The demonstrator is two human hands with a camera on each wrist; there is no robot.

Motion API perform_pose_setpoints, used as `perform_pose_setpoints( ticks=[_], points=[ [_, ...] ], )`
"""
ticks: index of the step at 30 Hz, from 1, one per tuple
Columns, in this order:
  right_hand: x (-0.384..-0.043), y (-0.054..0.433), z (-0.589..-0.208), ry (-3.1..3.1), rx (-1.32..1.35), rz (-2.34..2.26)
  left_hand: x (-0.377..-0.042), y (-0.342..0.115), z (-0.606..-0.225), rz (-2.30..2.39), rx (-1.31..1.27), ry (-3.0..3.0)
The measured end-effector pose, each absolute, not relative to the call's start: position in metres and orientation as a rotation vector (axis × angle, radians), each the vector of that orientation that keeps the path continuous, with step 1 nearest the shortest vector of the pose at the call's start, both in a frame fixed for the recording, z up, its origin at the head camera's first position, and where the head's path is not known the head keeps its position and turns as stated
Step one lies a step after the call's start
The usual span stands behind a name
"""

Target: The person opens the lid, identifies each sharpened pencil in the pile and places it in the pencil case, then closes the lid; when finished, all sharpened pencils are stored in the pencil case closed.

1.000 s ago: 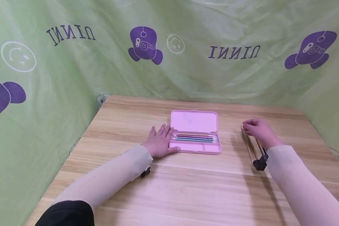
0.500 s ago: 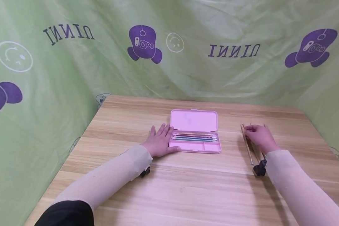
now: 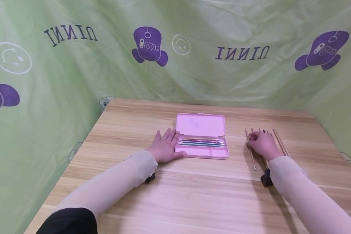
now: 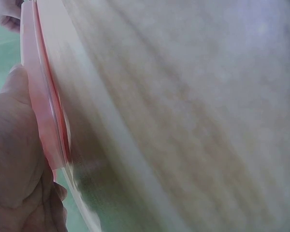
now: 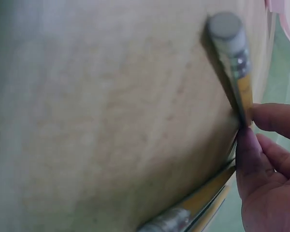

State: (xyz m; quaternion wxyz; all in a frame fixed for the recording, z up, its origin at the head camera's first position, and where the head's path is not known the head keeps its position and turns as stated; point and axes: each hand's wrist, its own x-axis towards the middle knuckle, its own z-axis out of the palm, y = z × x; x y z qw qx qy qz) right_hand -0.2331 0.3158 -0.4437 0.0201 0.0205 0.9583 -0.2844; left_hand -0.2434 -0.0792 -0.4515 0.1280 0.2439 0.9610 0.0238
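My left hand point(image 3: 164, 149) lies with fingers spread at the left side of an opened pink pencil case point(image 3: 200, 124); in the left wrist view its thumb point(image 4: 17, 82) is against the case's side. Several pencils point(image 3: 201, 143) lie in the long compartment. To the right, my right hand point(image 3: 263, 144) pinches a yellow pencil point(image 5: 244, 89) between thumb and fingertips, its eraser end toward me and low over the tabletop. More wooden pencils point(image 3: 280, 143) lie under and beside that hand, partly hidden by it; another eraser-ended pencil point(image 5: 176, 220) shows in the right wrist view.
The wooden table point(image 3: 175, 198) extends in front of the case. Green printed cloth point(image 3: 199, 81) hangs behind and at both sides. A small black camera mount point(image 3: 266, 178) sits under the right wrist, and another black mount point(image 3: 150, 177) under the left.
My right hand has shifted slightly left and toward me, moving the pinched pencil left, away from the other pencils, more of which now show. My left hand has stayed put.
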Motion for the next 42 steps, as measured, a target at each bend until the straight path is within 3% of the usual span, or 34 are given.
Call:
perform_pose_setpoints(
  ticks=[12,23,33,42],
  points=[
    [-0.241,0.312,-0.433,2.956,0.038,-0.723,-0.246,-0.077,-0.452,0.057,0.707,2.798],
    [-0.251,0.308,-0.426,2.673,0.130,-1.134,-0.245,-0.078,-0.451,0.046,0.702,2.791],
    [-0.259,0.305,-0.404,2.418,-0.007,-1.525,-0.247,-0.079,-0.450,0.052,0.699,2.797],
    [-0.269,0.275,-0.389,2.236,-0.242,-1.603,-0.247,-0.079,-0.451,0.051,0.712,2.798]
  ],
)
